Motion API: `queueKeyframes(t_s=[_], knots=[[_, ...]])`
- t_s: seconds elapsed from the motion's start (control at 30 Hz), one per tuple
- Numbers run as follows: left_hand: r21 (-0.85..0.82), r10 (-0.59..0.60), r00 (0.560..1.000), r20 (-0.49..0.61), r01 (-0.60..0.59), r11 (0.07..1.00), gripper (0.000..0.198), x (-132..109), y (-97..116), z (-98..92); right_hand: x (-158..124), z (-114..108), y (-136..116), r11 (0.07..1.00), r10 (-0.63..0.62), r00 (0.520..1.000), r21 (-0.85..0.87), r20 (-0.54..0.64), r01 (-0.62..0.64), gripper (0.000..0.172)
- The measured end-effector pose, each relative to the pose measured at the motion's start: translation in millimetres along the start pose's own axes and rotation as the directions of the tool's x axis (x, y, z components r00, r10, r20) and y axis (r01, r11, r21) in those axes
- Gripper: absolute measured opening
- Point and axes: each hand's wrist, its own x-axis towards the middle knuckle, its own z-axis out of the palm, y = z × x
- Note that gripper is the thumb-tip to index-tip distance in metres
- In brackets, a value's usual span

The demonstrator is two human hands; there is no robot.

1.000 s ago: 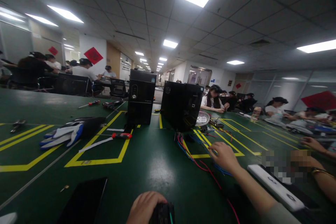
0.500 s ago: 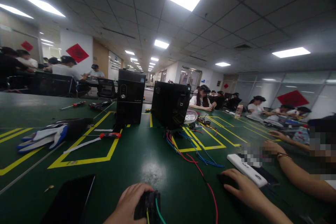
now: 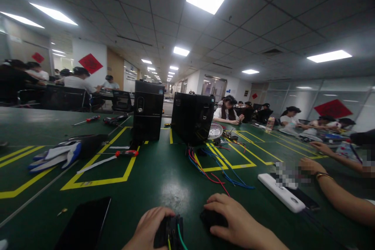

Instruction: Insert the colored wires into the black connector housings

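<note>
One wired black block at six o'clock in view, gripped in left hand, lower end cut off | one dark object at its three o'clock, clasped by curled fingers of right hand, mostly covered, hard to identify | two black computer cases seen at twelve

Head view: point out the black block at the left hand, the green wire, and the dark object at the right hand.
Black block (image 3: 173,226): head view, middle of its exposed part.
Green wire (image 3: 181,236): head view, along its visible length.
Dark object (image 3: 213,220): head view, its uncovered part.
</note>
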Motion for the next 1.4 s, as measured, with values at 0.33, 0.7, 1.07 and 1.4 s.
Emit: queueKeyframes(t_s=[0.33, 0.7, 1.07, 1.4], knots=[[0.047, 0.045, 0.999, -0.02, -0.044, 0.998, 0.045, 4, -7, 6.5, 38, -30, 126, 0.85, 0.431, 0.85, -0.179, -0.305, -0.495, 0.023], [0.067, 0.022, 0.997, 0.076, -0.027, 0.997, 0.047, 17, -20, 5.2, 67, -17, 167, 0.844, 0.487, 0.87, -0.216, -0.071, -0.49, 0.019], [0.044, 0.005, 0.999, 0.042, -0.007, 0.999, 0.045, 6, -1, -1.2, 38, -37, 133, 0.789, 0.534, 0.744, -0.078, -0.401, -0.609, 0.027], [-0.016, 0.014, 1.0, 0.02, -0.014, 1.0, 0.048, 1, 4, -3.3, 0, -8, 28, 0.986, 0.169, 0.972, 0.018, -0.164, -0.168, 0.026]])
